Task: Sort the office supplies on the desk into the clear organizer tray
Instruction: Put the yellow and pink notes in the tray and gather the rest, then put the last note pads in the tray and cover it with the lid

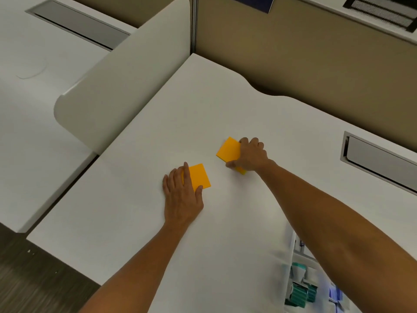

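Right grip (250, 154) clenched round far orange pad (228, 150); left grip (182, 193) pinching near orange pad (199, 177) against desk (225, 222)

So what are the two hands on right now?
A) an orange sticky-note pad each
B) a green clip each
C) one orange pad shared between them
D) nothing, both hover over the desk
A: the left hand grips one orange sticky-note pad and the right hand grips a second orange pad, lying apart on the white desk.
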